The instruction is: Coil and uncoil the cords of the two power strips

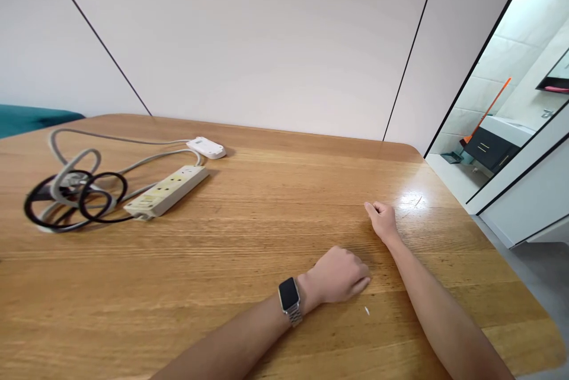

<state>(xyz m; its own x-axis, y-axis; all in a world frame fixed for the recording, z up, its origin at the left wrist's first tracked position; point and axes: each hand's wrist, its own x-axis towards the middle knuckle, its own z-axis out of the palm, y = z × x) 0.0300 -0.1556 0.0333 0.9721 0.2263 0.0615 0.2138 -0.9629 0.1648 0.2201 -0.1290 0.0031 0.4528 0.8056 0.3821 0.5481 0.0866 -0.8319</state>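
My left hand [340,275], with a watch [288,295] on its wrist, rests on the wooden table [267,238] with its fingers curled under; whether it holds anything is hidden. Farther back and to the right, my right hand [382,220] is closed, thumb against the curled fingers, and what may be inside is too small to make out. The two hands are apart. A small white sliver [367,310] lies on the wood just in front of my left hand.
At the left of the table lie a power strip [168,190], a white plug-like device [207,147] and tangled grey and black cables [84,196]. A pale panelled wall [275,42] stands behind. A doorway at the right shows a dark cabinet [491,146].
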